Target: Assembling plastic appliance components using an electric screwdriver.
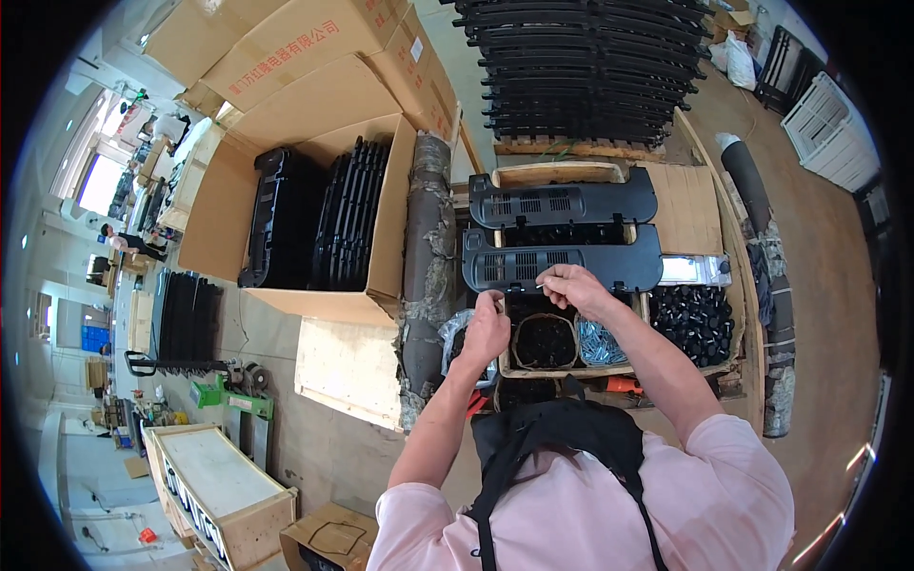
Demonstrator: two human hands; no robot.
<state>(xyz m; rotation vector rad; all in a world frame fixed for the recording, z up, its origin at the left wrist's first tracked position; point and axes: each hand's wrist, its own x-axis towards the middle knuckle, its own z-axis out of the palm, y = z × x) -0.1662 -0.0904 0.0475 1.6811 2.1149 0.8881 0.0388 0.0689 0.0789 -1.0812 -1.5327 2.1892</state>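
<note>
Two long black plastic panels with vent slots lie one behind the other in front of me, a near panel (562, 259) and a far panel (564, 202). My right hand (579, 289) is at the near panel's front edge, its thumb and forefinger pinched on something too small to name. My left hand (486, 331) is closed just below that panel's left end, its fingertips together; what they hold is hard to make out. Below the hands stand a round container of small black parts (545, 341), a heap of silver screws (600, 343) and a bin of black knob-like parts (690, 324).
An open cardboard box (386, 238) of black panels stands at left, beside a long wrapped roll (428, 219). Stacked black slatted parts (586, 71) sit on a pallet behind. Another roll (762, 247) lies at right. A plastic-lined container (453, 333) is by my left hand.
</note>
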